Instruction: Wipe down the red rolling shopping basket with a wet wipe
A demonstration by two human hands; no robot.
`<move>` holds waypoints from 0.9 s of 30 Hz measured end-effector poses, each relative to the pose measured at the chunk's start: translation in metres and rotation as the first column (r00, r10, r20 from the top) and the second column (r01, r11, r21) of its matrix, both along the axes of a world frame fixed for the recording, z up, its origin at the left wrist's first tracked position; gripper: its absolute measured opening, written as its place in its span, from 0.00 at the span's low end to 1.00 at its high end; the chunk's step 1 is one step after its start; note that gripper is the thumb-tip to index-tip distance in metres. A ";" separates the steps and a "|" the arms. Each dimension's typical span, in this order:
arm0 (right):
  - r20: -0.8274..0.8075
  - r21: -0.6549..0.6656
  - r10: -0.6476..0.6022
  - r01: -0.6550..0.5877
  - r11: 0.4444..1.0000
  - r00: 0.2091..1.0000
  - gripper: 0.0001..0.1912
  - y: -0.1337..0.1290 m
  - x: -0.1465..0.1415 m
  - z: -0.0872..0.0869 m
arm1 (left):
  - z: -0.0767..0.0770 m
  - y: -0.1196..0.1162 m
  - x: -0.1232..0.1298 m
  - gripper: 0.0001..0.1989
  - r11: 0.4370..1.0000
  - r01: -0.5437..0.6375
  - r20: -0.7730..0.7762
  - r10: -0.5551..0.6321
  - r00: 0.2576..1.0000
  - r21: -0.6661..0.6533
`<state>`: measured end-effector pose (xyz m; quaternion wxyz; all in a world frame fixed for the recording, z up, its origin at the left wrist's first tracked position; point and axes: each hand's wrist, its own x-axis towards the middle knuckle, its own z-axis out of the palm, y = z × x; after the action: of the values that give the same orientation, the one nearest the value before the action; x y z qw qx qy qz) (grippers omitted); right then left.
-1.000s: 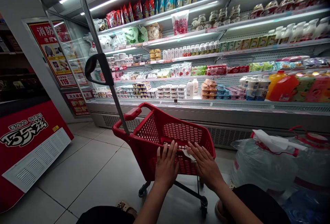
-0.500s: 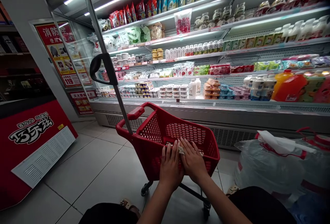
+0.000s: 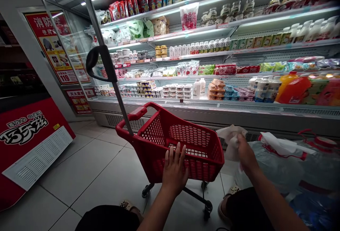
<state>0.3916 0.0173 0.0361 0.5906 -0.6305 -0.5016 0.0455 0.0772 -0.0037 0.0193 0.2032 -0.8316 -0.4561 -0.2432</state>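
A red plastic shopping cart [image 3: 156,160] with a metal pole stands in front of me. My left hand [image 3: 174,172] lies on the cart's near side, palm against it, its fingers extended over the upper rim and nothing in them. To the right of the cart, my right hand [image 3: 245,153] grips a crumpled whitish cloth [image 3: 231,137] by one end, and the rest of the cloth hangs to the left of the fingers. The cart's basket shows its perforated walls and bottom.
Behind the cart runs a refrigerated shelf unit [image 3: 159,107] stocked with packaged goods. Large clear water bottles [image 3: 278,163] with red handles stand at the right. A red freezer [image 3: 61,124] is at the left. My feet are on either side of the cart.
My right hand has left the cart's rim and moved right, with the whitish cloth now hanging from it. My left hand stays on the cart's side. The view has shifted slightly.
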 end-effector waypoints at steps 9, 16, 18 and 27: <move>0.680 -0.094 0.056 0.012 0.995 0.731 0.31 -0.019 -0.110 -0.055 | -0.001 0.001 0.015 0.46 1.000 0.017 -0.002 -0.017 1.000 -0.010; 0.784 -0.134 0.203 -0.159 0.978 0.587 0.36 -0.030 -0.143 -0.048 | -0.001 0.005 0.008 0.43 1.000 0.023 -0.019 -0.022 1.000 0.019; 0.793 -0.151 0.224 -0.173 0.973 0.567 0.36 -0.039 -0.129 -0.049 | 0.007 0.011 -0.007 0.44 0.999 0.044 -0.031 -0.044 0.999 0.028; 0.739 -0.116 0.099 -0.019 0.993 0.666 0.35 -0.042 -0.092 -0.058 | 0.040 0.033 -0.060 0.35 0.998 -0.059 0.023 0.058 0.998 0.019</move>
<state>0.2994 -0.0246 -0.0222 0.3015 -0.6058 -0.7160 -0.1716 0.0170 0.0290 0.0592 0.2130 -0.8132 -0.4800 -0.2509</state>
